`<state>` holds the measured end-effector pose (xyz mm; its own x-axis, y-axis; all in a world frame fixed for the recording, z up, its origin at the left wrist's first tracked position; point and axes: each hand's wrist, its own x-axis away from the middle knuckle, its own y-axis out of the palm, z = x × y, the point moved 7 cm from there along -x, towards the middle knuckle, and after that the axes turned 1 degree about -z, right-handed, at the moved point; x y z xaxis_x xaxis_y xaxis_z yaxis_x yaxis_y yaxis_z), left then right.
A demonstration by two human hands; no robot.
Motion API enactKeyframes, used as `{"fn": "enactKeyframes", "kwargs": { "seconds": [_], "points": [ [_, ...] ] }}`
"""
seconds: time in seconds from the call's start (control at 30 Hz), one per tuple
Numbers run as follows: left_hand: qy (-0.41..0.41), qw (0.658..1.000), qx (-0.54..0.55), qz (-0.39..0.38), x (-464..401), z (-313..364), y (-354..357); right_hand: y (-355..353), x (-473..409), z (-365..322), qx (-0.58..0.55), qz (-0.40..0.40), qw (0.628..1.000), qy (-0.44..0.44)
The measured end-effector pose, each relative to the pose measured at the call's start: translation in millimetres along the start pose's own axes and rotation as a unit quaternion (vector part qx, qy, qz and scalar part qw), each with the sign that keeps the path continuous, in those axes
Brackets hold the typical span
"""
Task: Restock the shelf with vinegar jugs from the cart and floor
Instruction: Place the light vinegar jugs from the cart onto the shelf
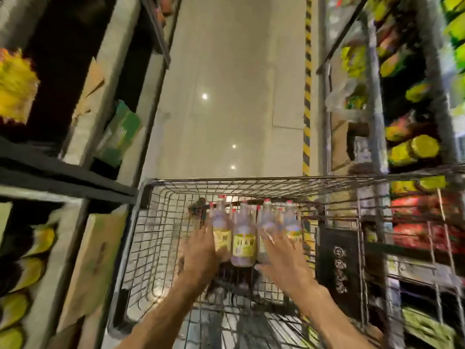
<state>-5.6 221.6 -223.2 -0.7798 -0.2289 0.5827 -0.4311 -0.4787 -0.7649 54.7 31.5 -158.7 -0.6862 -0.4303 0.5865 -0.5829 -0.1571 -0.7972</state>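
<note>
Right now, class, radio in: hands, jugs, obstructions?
Left hand and right hand open, reaching around vinegar jugs. Jugs upright in wire cart. Nothing blocking them.

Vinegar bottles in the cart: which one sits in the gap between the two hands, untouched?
The middle bottle, yellow label fully facing the camera. The left hand and right hand reach for its neighbours on either side.

bare metal wire cart (151,222); clear, probably plastic jugs (243,238) with yellow paper-like labels; glossy floor (226,96).
</note>
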Motion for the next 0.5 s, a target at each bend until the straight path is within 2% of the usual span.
{"fn": "enactKeyframes", "kwargs": {
  "seconds": [0.07, 0.13, 0.17, 0.33, 0.4, 0.5],
  "points": [
    [-0.046, 0.998, 0.037, -0.010, -23.5, -17.6, 34.7, 25.2, -21.9, 4.2, -0.007, -0.001, 1.000, -0.014],
    [-0.098, 0.989, 0.100, -0.042, -44.5, -31.3, 68.8, 54.4, -40.7, 10.2, -0.050, -0.066, 0.997, -0.013],
    [-0.118, 0.983, 0.132, -0.045, -52.4, -34.4, 78.9, 64.4, -47.8, 13.2, -0.066, -0.070, 0.995, -0.010],
    [-0.168, 0.952, 0.254, -0.009, -79.0, -51.9, 115.8, 94.6, -64.1, 16.6, -0.118, -0.048, 0.992, 0.001],
    [-0.175, 0.939, 0.296, -0.010, -81.4, -56.7, 118.7, 100.7, -68.6, 15.3, -0.192, -0.046, 0.980, 0.012],
    [-0.168, 0.919, 0.355, -0.033, -76.7, -65.1, 120.3, 110.6, -73.8, 12.6, -0.340, -0.036, 0.939, 0.046]
  ]
}}
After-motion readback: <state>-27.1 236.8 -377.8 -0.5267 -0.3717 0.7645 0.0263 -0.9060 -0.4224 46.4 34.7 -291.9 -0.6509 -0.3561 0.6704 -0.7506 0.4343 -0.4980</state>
